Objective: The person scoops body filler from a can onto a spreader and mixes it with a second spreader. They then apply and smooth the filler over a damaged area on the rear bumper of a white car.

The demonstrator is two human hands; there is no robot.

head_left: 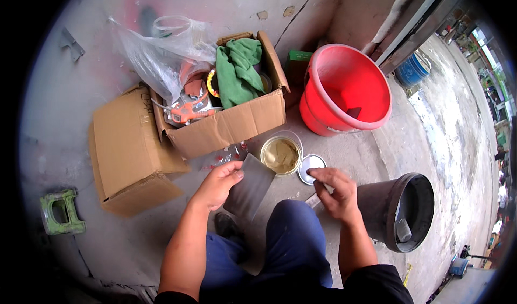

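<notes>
My left hand (pixel 216 186) grips the edge of a thin, dark grey rectangular sheet (pixel 250 189), thumb on its upper face. The sheet is tilted above the floor in front of my knees. Just beyond its far corner stands an open round tin (pixel 281 154) with yellowish-brown paste inside and a wire handle. Beside the tin lies a round, light-coloured lid (pixel 311 164). Over the near side of that lid is my right hand (pixel 338 192), fingers bent and pinched together. What they hold, if anything, I cannot make out. A pale flat strip (pixel 313 200) shows below this hand.
An open cardboard box (pixel 226 132) holds a green cloth (pixel 239 72), an orange-handled tool and a plastic bag (pixel 161 51). Another box (pixel 124 142) leans beside it. A red bucket (pixel 350 122), a dark bucket (pixel 377 204) and a green plastic stool (pixel 62 212) stand around.
</notes>
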